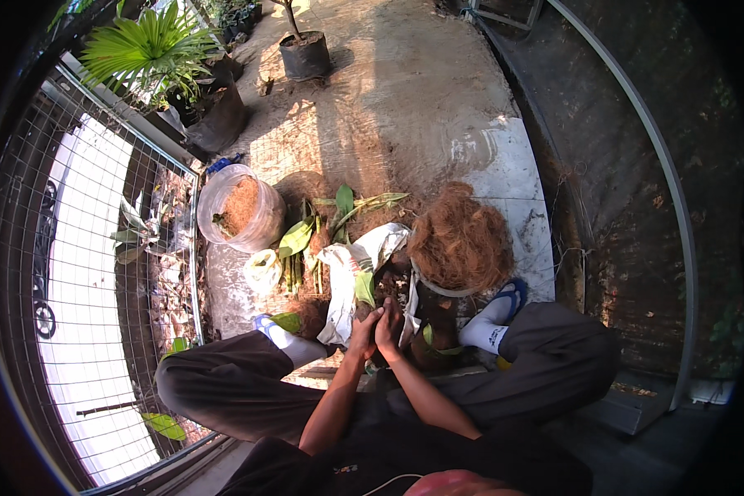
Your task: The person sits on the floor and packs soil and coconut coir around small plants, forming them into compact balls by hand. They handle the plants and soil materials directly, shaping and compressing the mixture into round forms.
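Observation:
My left hand (362,332) and my right hand (388,326) are cupped together, closed around a brown clump at the base of a green leafy plant (364,287); exactly what lies inside them is partly hidden. Under them a white sack (339,298) lies open with dark soil (398,277) on it. Right of the sack, brown fibre (459,236) heaps over a pale container. Leafy stems (298,240) lie above and left of the sack, beside a small white bag (262,269). Another dark brown plant clump (434,339) is by my right hand.
A clear bucket (209,213) holding brown material stands at upper left. Potted plants (304,56) stand farther back on the concrete floor (388,83). A wire-mesh fence (83,231) runs along the left, a metal frame (653,165) with dark mesh along the right. My crossed legs flank the sack.

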Tool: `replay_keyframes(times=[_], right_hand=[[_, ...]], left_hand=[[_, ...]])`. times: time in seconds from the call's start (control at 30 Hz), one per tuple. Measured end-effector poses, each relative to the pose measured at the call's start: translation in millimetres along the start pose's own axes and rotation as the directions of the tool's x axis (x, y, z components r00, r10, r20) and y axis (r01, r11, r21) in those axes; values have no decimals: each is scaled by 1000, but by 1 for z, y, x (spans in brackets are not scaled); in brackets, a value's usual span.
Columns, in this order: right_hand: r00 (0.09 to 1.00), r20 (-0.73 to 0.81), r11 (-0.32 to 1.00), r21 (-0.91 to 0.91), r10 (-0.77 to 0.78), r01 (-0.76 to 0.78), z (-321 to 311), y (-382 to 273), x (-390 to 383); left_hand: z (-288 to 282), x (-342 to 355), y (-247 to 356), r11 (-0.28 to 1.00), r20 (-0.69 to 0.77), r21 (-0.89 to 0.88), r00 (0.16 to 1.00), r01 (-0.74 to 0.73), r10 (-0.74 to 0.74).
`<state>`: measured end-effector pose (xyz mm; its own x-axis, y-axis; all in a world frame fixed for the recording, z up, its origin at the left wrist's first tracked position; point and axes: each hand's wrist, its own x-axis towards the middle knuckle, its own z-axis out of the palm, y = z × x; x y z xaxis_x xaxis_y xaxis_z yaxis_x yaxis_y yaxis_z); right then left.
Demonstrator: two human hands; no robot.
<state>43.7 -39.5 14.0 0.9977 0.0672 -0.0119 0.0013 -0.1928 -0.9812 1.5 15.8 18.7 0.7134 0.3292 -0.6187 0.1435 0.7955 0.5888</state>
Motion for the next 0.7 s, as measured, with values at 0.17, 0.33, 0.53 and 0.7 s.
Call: replay_keyframes(times=[0.17, 0.33, 0.53, 0.7], right_hand=[[967, 185, 984, -39, 176, -172, 0, 2, -1], [960, 269, 992, 77, 75, -100, 2, 7, 2], [857, 363, 814, 320, 367, -484, 2, 26, 2], [766, 359, 496, 601, 533, -627, -4, 28, 21]], left_hand=[[-6, 1, 6, 998, 13, -62, 999, 33, -32], [-8, 2, 13, 944, 36, -301, 991, 135, -130], [3, -1, 8, 972, -98, 112, 971, -208, 220], [14, -5, -3, 961, -36, -148, 973, -232, 229]])
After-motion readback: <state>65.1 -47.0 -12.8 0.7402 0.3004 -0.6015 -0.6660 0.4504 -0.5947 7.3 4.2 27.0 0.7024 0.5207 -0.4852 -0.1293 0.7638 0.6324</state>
